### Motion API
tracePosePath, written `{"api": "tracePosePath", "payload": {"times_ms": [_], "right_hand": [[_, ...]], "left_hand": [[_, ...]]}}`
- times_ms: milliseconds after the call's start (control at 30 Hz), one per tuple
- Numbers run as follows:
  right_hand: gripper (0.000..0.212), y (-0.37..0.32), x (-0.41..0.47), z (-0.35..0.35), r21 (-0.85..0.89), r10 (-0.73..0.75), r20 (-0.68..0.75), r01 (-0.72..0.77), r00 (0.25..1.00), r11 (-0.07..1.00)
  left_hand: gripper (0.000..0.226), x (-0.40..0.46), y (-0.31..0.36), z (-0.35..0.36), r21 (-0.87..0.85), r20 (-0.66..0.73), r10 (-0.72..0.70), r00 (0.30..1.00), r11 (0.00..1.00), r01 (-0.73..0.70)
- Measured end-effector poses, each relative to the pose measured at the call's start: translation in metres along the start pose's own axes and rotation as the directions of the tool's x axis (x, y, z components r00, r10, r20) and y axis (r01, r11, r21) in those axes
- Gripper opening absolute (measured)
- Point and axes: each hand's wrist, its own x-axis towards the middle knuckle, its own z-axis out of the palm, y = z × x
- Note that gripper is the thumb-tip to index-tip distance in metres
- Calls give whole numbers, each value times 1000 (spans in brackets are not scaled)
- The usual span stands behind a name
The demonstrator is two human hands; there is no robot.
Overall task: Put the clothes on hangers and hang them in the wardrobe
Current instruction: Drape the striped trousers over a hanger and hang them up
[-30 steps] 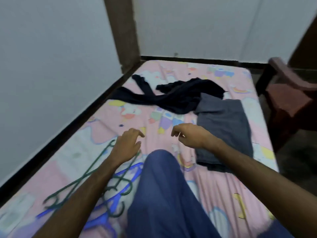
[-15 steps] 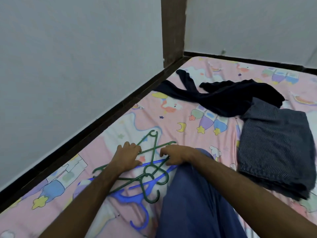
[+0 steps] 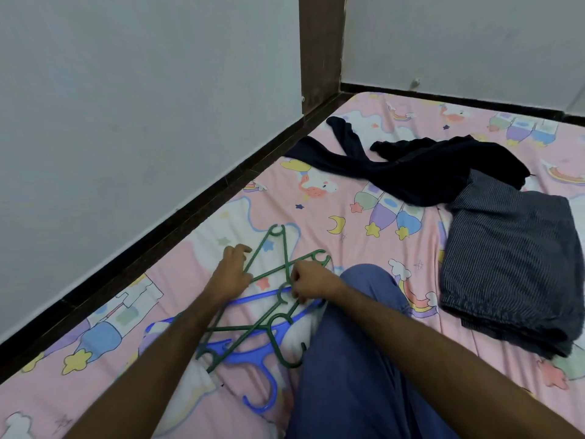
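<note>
Several green hangers (image 3: 278, 270) lie tangled on top of blue hangers (image 3: 253, 356) on the pink patterned bed sheet (image 3: 332, 201). My left hand (image 3: 232, 275) has its fingers curled over the corner of one green hanger. My right hand (image 3: 311, 285) pinches a green hanger near its hook, right beside my knee in blue trousers (image 3: 364, 343). A crumpled dark navy garment (image 3: 421, 172) is spread farther up the bed. Next to it, on the right, a folded grey striped garment (image 3: 506, 267) lies flat. No wardrobe is in view.
A pale wall (image 3: 126, 106) with a dark skirting strip runs along the bed's left edge. A brown post (image 3: 321, 49) stands in the far corner. Another wall closes the head of the bed.
My view swung left and down towards the hangers. Both hands moved from the bare sheet onto the hanger pile and took hold of green hangers; the right hand has since slid closer to the left.
</note>
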Motion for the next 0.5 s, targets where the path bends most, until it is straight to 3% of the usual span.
{"api": "tracePosePath", "payload": {"times_ms": [67, 133, 200, 267, 400, 433, 500], "right_hand": [[7, -1, -9, -17, 397, 8, 27, -18, 1000, 918], [4, -1, -21, -41, 619, -61, 19, 36, 998, 785], [19, 5, -31, -69, 718, -96, -54, 106, 994, 688], [24, 13, -40, -99, 814, -47, -181, 177, 982, 553], [18, 39, -60, -142, 932, 159, -361, 352, 919, 82], [15, 47, -64, -147, 925, 201, -375, 380, 905, 17], [12, 66, -77, -151, 919, 261, -383, 393, 886, 13]], "left_hand": [[38, 3, 6, -10, -127, -1, -98, 995, 987, 97], [19, 5, 20, -22, -348, 25, -186, 982, 920, 183], [18, 5, 41, -31, -610, 97, -180, 979, 767, 201], [18, 8, 70, -36, -767, 137, -113, 984, 616, 178], [17, 24, 141, -31, -922, 83, -102, 991, 371, 115], [16, 29, 161, -26, -940, 75, -109, 991, 324, 107], [14, 37, 204, -12, -959, 81, -90, 993, 263, 102]]}}
